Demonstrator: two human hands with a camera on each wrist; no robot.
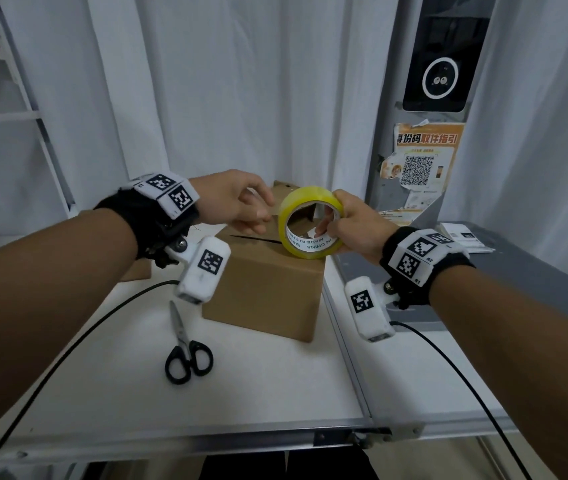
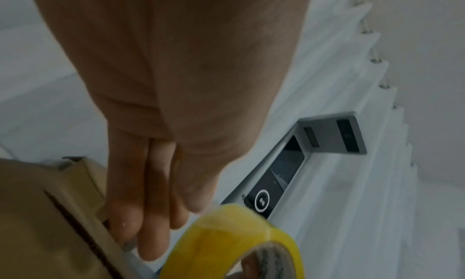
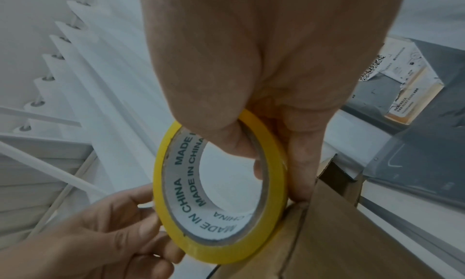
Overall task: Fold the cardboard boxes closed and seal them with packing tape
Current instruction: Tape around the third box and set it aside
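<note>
Here the brown corrugated cardboard box (image 1: pixel 268 285) stood on the white worktop (image 1: pixel 109 368), its top flaps folded down with a dark slit of seam showing between them; no tape was yet visible on that seam. The right hand (image 1: pixel 353 225) gripped the roll of yellow-tinted packing tape with a white printed core (image 1: pixel 308 225), thumb curled through the core and fingers over the outer rim, holding it on edge above the box's top face, toward its far right corner. In the right-wrist view the roll's lower edge lay against the box's top (image 3: pixel 352 233). The left hand (image 1: pixel 232 200) hovered over the box just left of the roll, fingers loosely bent and grasping nothing; whether its fingertips (image 2: pixel 148 241) touched the flap or the tape could not be told. Black-handled scissors (image 1: pixel 185 348) lay on the worktop just in front of the box, to its left.

Handling, as judged: the roll should be light and rigid, best held through the core so it can turn; its glossy outer wrap is likely slick, and the free end must be picked up with a fingernail. The box appears light and apparently empty, so it may slide or its flaps sag under pressure; steadying it by pressing flat on the flaps beside the seam seems wise.
</note>
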